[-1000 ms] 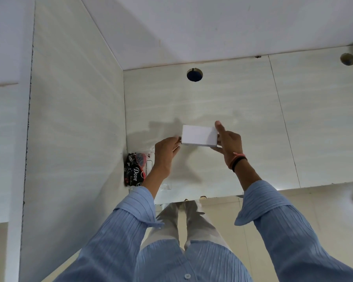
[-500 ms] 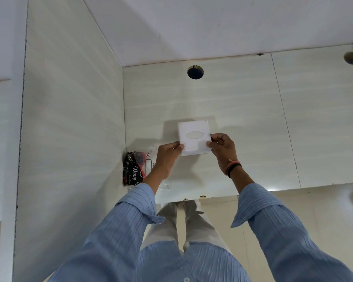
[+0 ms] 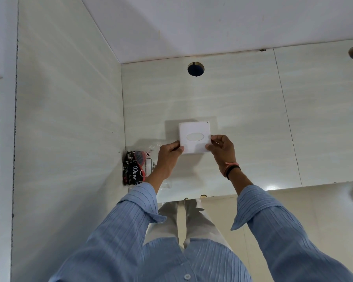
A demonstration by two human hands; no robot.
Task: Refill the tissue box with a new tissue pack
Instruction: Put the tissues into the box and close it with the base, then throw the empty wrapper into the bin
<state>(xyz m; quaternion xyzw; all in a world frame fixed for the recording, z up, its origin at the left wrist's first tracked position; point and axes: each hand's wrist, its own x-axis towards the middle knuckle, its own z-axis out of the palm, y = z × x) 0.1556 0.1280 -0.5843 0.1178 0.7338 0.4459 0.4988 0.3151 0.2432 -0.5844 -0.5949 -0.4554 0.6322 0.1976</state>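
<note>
- Pale tiled bench [image 3: 253, 110], frame centre.
- Box [image 3: 194, 137], edge-on a second ago, now faces up, oval slot showing.
- Left hand [image 3: 169, 153] and right hand [image 3: 220, 147] grip its sides.
- Likely ready for setting down.

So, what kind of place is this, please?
Probably a bathroom or washroom, though no fixture shows clearly. The counter and side wall are glossy pale tile, a round hole is cut into the tile, and a Dove pack lies in the corner beside the tissue box.
</note>
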